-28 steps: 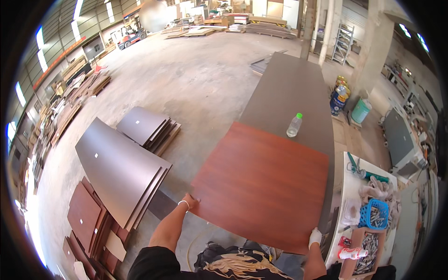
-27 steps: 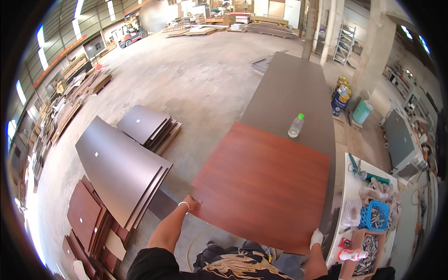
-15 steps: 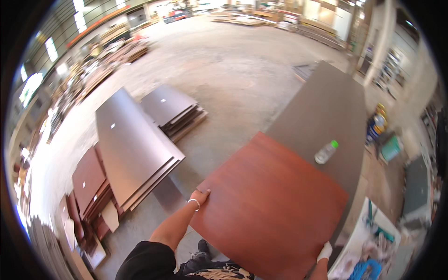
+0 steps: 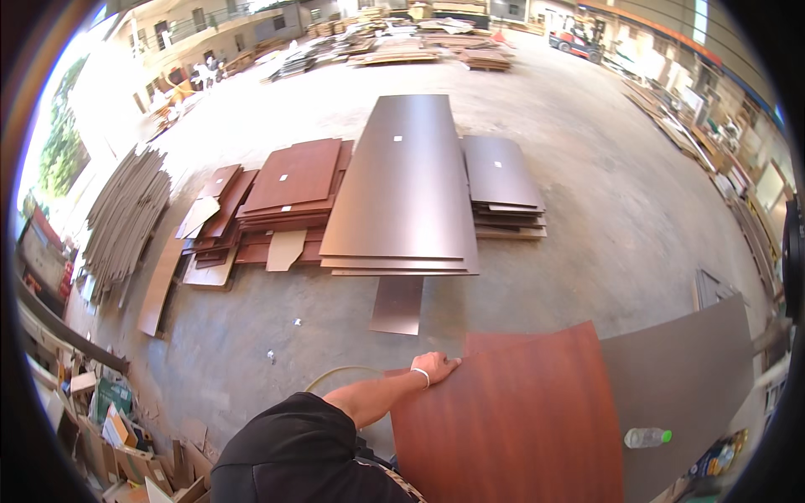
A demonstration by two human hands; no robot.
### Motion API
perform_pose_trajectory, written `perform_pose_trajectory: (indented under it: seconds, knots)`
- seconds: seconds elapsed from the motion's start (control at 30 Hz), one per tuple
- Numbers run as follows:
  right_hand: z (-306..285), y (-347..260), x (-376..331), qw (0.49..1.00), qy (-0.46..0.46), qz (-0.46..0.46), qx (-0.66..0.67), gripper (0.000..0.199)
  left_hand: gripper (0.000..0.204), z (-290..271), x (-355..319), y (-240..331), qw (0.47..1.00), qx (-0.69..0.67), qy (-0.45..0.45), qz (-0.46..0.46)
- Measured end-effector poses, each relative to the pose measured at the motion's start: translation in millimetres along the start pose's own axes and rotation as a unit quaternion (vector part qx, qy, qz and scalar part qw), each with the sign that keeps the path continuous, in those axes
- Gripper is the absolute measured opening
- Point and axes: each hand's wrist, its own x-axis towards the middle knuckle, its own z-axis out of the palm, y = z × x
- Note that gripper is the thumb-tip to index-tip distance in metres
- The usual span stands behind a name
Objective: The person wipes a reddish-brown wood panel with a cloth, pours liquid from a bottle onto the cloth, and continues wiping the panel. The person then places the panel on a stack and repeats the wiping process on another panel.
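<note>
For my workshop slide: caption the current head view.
Left hand holding a red-brown board by its edge, a green-capped bottle on a grey board, stacked boards on the floor beyond.

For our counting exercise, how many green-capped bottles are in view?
1: a clear plastic bottle, on the grey panel, right of the held reddish panel. Others may be hidden.

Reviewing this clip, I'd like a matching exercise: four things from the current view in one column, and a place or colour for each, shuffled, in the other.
Column one:
1. Left hand
2. Bottle
3. Forklift
4. Bottle cap

Column two:
A. Green
B. In the far background, upper right
C. At the edge of the reddish-brown panel
D. On the grey-brown board

Pairs: 1-C, 2-D, 3-B, 4-A
</note>
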Motion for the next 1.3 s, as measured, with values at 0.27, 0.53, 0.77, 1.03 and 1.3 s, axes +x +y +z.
perform_pose_trajectory:
  seconds: [0.27,0.53,0.77,1.03,1.3]
  knots:
    - [90,-154,-100,0.979,-0.101,-0.144,0.104,0.050,0.066,-84,-37,-84,0.969,-0.206,0.136,-0.031]
    - [155,-262,-313,0.923,-0.241,-0.210,0.214,0.051,0.076,-199,-75,-306,0.804,-0.480,0.340,-0.090]
    - [195,-287,-520,0.857,-0.388,-0.179,0.287,0.052,0.058,-295,-174,-529,0.508,-0.647,0.560,-0.092]
    - [271,-238,-723,0.720,-0.624,-0.002,0.305,0.054,0.029,-305,-281,-736,0.221,-0.609,0.754,-0.112]
    - [381,-116,-905,0.474,-0.792,0.262,0.281,0.060,0.039,-365,-341,-874,0.317,-0.479,0.812,0.102]
